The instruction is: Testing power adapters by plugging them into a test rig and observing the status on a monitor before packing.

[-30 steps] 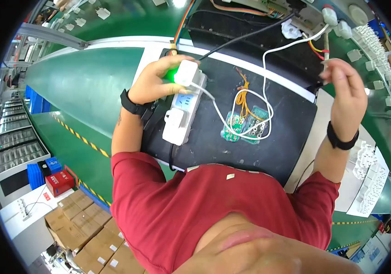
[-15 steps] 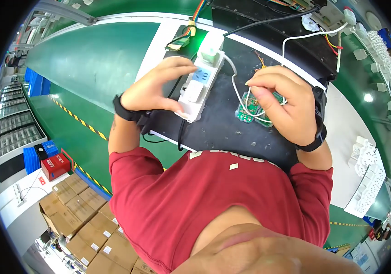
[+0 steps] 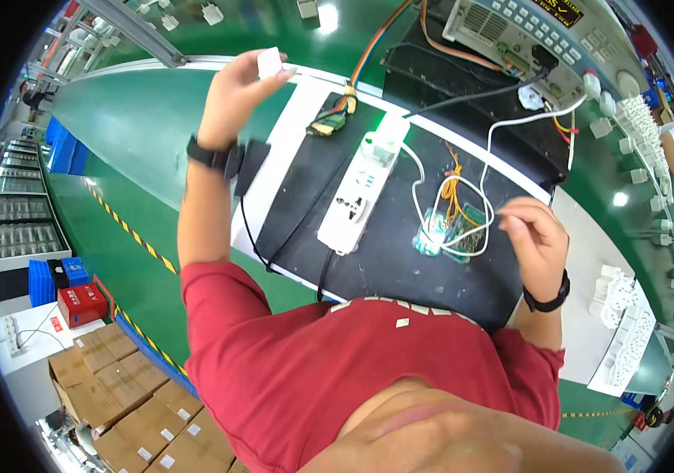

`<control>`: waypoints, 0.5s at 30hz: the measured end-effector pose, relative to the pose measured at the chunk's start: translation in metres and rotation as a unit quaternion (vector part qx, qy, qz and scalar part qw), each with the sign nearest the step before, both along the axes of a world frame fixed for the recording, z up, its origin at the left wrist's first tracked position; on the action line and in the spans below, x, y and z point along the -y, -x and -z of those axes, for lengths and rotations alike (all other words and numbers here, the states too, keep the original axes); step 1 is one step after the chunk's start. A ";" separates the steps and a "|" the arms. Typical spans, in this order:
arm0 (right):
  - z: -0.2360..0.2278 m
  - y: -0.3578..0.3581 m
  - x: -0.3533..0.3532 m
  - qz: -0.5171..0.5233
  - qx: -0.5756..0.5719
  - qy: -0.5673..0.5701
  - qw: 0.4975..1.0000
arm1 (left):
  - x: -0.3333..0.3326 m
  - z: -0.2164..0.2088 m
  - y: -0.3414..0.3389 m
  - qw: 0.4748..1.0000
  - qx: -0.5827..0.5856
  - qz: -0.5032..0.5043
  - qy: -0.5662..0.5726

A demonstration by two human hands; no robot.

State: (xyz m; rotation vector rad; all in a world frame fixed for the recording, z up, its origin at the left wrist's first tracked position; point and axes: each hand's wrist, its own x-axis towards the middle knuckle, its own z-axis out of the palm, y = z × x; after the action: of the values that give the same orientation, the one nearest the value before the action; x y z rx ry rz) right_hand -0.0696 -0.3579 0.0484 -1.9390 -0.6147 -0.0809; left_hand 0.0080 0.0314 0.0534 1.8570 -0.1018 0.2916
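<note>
The fingers of the left hand [image 3: 233, 94] close on a small white adapter [image 3: 271, 65], thumb on one side, held up beyond the power strip [image 3: 356, 193] and to its left, clear of the worktop [image 3: 404, 280]. The right hand [image 3: 540, 240] is well to the right of the strip, its fingers bent in toward the thumb near a loop of white cable [image 3: 485, 185]; whether they grip anything I cannot tell. Each wrist wears a black band. The strip itself lies slantwise on the black worktop, a white charger [image 3: 382, 150] in its far end next to a green glow. Right of the strip, between it and the right hand, two green circuit boards [image 3: 430, 240] lie side by side, with a bundle of yellow wires [image 3: 450, 189] and the cable loop over them. Just left of the strip's far end sits a small board [image 3: 329, 124] with coloured wires. Beyond the strip and to its right stands a grey instrument [image 3: 538, 38]; far to its left are a red box [image 3: 83, 306] and stacked cartons [image 3: 136, 418].
</note>
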 end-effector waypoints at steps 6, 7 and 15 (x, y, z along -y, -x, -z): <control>0.020 -0.001 0.047 0.216 -0.058 -0.014 0.975 | -0.071 0.059 -0.144 0.941 0.026 -0.121 -0.314; 0.023 0.002 0.057 0.255 -0.062 -0.017 0.965 | -0.070 0.062 -0.163 0.932 0.011 -0.126 -0.341; 0.054 0.033 0.129 0.419 -0.097 -0.012 0.903 | -0.106 0.100 -0.254 0.948 -0.103 -0.084 -0.289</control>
State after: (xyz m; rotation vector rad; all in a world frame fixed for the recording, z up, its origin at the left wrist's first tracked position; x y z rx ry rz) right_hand -0.1024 -0.4866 -0.0059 -2.0267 0.3857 -0.4246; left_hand 0.2620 0.1376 -0.0470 2.4763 0.1321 0.1924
